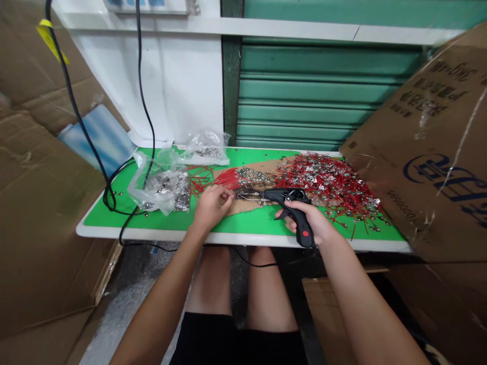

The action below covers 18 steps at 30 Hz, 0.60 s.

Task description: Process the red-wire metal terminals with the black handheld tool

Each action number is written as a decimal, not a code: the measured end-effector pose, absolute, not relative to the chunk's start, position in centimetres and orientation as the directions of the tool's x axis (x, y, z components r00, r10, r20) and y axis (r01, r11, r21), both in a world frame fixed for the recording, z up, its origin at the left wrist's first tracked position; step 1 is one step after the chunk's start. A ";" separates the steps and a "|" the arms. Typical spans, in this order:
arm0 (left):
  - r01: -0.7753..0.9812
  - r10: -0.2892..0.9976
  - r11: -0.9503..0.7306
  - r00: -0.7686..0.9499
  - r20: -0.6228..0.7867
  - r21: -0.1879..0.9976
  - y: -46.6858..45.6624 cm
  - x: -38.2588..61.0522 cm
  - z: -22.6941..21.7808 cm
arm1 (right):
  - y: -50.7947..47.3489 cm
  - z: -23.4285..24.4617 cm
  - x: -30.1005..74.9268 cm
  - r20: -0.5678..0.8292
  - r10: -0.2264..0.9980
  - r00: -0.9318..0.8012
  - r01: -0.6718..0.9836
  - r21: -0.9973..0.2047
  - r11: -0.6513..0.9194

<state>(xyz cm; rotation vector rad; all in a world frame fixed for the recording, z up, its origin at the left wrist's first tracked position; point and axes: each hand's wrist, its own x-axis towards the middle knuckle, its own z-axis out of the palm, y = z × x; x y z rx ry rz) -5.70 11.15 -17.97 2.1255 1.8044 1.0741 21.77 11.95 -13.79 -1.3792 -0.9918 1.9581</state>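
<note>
My right hand (314,221) is wrapped round the grip of a black gun-shaped tool (289,205) with a red button, its thin metal tip pointing left over a brown cardboard sheet (243,205). My left hand (212,204) is pinched shut just left of that tip, holding a small part I cannot make out. A bundle of red wires with metal terminals (228,178) lies right behind my left hand. A big heap of the same red wires (331,185) covers the table behind my right hand.
The green table (114,215) has a white front edge. Clear plastic bags of metal parts (163,188) lie at the left, another bag (207,147) at the back. Black cables (110,195) loop at the left. Large cardboard boxes (429,152) crowd both sides.
</note>
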 end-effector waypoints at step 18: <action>0.795 0.916 -0.251 0.010 0.401 0.552 11.2 -5.6 -17.9 | 12.1 -14.2 22.1 -0.531 0.768 -0.358 -0.103 -0.795 -0.598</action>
